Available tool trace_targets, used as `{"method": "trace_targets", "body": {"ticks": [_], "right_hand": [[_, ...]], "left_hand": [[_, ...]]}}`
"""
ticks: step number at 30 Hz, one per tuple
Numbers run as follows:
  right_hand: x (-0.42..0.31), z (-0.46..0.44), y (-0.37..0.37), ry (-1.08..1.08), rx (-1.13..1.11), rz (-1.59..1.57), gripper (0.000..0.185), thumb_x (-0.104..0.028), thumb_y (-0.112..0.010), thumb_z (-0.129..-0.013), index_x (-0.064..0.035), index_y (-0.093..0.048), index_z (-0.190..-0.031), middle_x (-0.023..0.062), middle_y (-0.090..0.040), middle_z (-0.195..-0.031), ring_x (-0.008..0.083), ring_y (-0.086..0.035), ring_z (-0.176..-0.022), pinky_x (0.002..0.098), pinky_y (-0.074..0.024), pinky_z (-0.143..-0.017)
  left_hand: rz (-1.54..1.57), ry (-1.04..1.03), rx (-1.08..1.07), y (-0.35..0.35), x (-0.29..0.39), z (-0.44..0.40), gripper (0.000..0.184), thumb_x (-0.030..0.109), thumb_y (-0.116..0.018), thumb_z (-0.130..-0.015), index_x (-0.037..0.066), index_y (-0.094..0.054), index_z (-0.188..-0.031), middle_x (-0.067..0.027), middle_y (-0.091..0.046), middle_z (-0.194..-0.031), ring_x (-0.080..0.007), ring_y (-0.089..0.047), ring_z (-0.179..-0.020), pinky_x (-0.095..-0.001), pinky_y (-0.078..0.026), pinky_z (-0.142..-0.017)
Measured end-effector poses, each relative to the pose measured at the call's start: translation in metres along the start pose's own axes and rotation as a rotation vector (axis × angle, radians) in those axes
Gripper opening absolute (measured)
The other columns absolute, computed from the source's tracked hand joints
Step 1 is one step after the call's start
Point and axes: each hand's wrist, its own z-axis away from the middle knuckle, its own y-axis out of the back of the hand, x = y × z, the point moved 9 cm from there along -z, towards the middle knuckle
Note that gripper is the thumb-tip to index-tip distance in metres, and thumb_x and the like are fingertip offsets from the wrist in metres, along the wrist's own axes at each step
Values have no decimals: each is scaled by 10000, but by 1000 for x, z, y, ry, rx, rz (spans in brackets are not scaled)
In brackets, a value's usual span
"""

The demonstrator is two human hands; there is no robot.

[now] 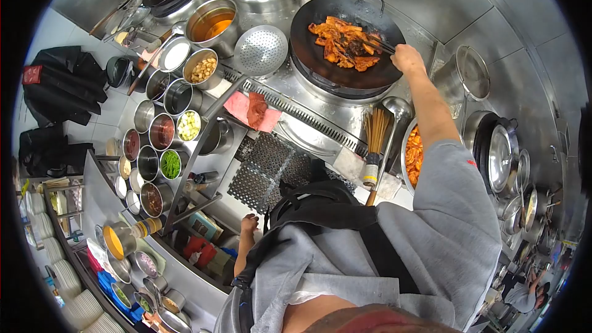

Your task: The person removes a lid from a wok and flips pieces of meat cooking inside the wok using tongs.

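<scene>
My right hand is closed around dark chopsticks, whose tips reach into the orange-red food in a black wok. The wok sits on the stove, with its loop handle at the far side. My left hand hangs low beside my body, over the floor near the counter's edge, its fingers loosely curled with nothing visible in them. To the left of the wok lies a perforated metal ladle.
A pot of orange liquid and several ingredient tins stand left. Near my right arm are a ladle, a bamboo whisk and a bowl of red food. Another person in black is far left.
</scene>
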Motion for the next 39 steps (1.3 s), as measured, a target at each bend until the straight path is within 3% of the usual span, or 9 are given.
{"method": "trace_targets", "body": {"ticks": [12,15,17,19,22,24,28,33,39], "right_hand": [[19,22,-23,-201,-87,-491,436,-378,-719,-775,-38,-697,-1046,219,-675,-1049,347,-635,-1035,428,-480,-929],[36,25,-35,-234,-20,-241,443,-395,-712,-779,-31,-699,-1029,232,-672,-1038,358,-634,-1024,433,-481,-916],[53,27,-37,-222,6,-252,447,-393,-707,-781,-12,-696,-1014,235,-672,-1028,365,-631,-1026,436,-479,-913],[60,44,-21,-260,-35,-302,443,-340,-705,-784,5,-680,-1062,226,-655,-1093,379,-618,-1052,439,-479,-939],[55,55,-13,-192,5,-255,413,-329,-694,-797,-19,-686,-1070,218,-659,-1090,369,-623,-1043,440,-480,-942],[41,57,-7,-126,41,-215,403,-327,-689,-802,-28,-688,-1072,216,-660,-1091,366,-625,-1038,439,-481,-941],[-2,54,-17,1,-62,-59,331,-271,-648,-830,-35,-693,-1058,202,-661,-1100,351,-628,-1047,439,-491,-933],[-13,39,-21,-24,-44,-1,245,-195,-604,-842,-39,-710,-998,193,-677,-1053,364,-642,-1012,452,-509,-902],[-3,48,-28,-24,-108,-218,368,-289,-695,-798,-39,-687,-1069,212,-663,-1078,361,-614,-1058,438,-478,-935]], "left_hand": [[-237,-107,-99,-22,-11,-14,269,155,-607,-854,86,-605,-1114,-37,-587,-721,-146,-547,-580,-344,-486,-480],[-221,-177,-63,-16,-8,-13,288,127,-622,-841,89,-598,-1126,-31,-578,-704,-139,-548,-580,-322,-472,-463],[297,41,-71,-14,-22,-18,312,116,-633,-836,92,-591,-1144,-23,-584,-725,-139,-550,-579,-308,-458,-449],[261,59,-76,-9,-29,-28,336,118,-649,-829,93,-588,-1158,-18,-587,-739,-140,-547,-569,-297,-441,-438],[-24,-240,-99,-8,-19,-38,359,122,-655,-826,84,-582,-1175,-25,-596,-747,-143,-552,-564,-314,-471,-445],[14,-18,-121,-4,-37,-35,358,128,-652,-829,83,-587,-1178,-34,-605,-759,-145,-567,-575,-335,-513,-475],[-285,-91,-78,-10,-20,-19,372,131,-650,-818,86,-594,-1183,-48,-621,-777,-149,-584,-590,-345,-542,-508],[-54,-15,-14,-3,-3,8,385,146,-648,-790,86,-610,-1169,-60,-622,-725,-162,-590,-573,-322,-519,-489],[-24,-101,-26,1,9,11,392,136,-648,-813,65,-595,-1195,-75,-627,-739,-179,-597,-584,-343,-539,-494]]}}
